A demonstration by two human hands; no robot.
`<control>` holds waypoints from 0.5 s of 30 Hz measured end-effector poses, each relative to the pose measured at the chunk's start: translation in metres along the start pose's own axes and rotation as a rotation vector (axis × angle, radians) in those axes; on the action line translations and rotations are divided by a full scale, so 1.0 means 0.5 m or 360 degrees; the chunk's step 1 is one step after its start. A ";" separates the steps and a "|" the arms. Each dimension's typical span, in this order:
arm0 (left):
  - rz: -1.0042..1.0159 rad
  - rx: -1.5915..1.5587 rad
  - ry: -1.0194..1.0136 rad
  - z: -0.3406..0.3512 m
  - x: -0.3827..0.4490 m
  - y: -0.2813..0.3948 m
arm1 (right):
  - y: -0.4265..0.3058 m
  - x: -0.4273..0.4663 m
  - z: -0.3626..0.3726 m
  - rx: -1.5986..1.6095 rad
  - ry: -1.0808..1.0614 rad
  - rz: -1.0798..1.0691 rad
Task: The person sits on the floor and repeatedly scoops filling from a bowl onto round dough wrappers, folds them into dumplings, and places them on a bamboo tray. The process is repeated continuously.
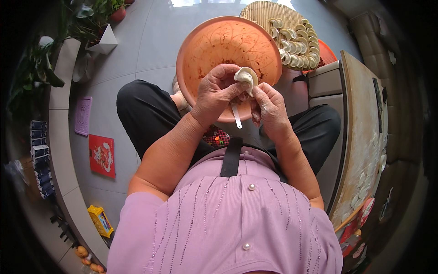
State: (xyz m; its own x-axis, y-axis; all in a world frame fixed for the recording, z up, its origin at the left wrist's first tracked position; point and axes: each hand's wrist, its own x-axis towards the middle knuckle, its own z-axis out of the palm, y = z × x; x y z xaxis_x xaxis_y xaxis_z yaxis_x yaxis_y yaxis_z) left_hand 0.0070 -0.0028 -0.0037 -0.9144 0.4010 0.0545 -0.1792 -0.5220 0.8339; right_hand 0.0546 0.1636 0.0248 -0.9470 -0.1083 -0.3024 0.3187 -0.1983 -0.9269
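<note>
Held up over the near part of a wide orange plastic basin [219, 44] is a folded dumpling [247, 76] with a crimped edge. My left hand [217, 90] grips its body between thumb and fingers. The thumb and forefinger of my right hand [268, 104] pinch its lower tip, and flour shows on those fingers. Below my left hand a flat metal handle [236, 118] of a utensil sticks out towards me; its other end is hidden by the hands. Reddish-brown bits of filling cling to the basin's inside wall.
Rows of finished dumplings [297, 48] lie on a round slatted mat [261, 13] beyond the basin. At right stands a floury wooden board [356, 137] with round dough wrappers [357, 197] and a rolling pin [352, 215]. Potted plants [102, 17] and a red mat [102, 156] are at left.
</note>
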 end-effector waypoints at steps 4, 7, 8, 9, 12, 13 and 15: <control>0.0175 0.0033 0.0166 0.014 0.002 -0.004 | 0.000 0.003 0.014 0.0243 -0.0048 0.0106; 0.0183 0.0009 0.0092 0.006 0.000 -0.005 | -0.006 0.001 0.013 0.0425 -0.0135 0.0188; 0.0189 0.0012 0.0101 0.006 -0.001 -0.005 | -0.003 0.001 0.011 0.0443 -0.0186 0.0213; 0.0196 0.0014 0.0110 0.008 0.000 -0.003 | -0.001 0.002 0.009 0.0460 -0.0238 0.0236; 0.0252 0.0086 0.0108 0.009 0.008 -0.009 | 0.004 0.010 -0.001 0.0351 -0.0289 0.0235; 0.0281 0.0120 0.0096 0.008 0.012 -0.014 | 0.004 0.015 -0.005 0.0287 -0.0285 0.0216; 0.0314 0.0231 0.0105 0.004 0.011 -0.021 | -0.005 0.017 -0.004 -0.0186 0.0007 0.0065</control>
State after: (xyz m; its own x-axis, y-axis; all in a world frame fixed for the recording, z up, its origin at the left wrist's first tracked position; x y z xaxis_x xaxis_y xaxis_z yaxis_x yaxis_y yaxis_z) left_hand 0.0046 0.0062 -0.0109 -0.9491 0.2496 0.1923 0.0550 -0.4697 0.8811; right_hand 0.0455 0.1653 0.0239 -0.9336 -0.1095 -0.3412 0.3503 -0.0788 -0.9333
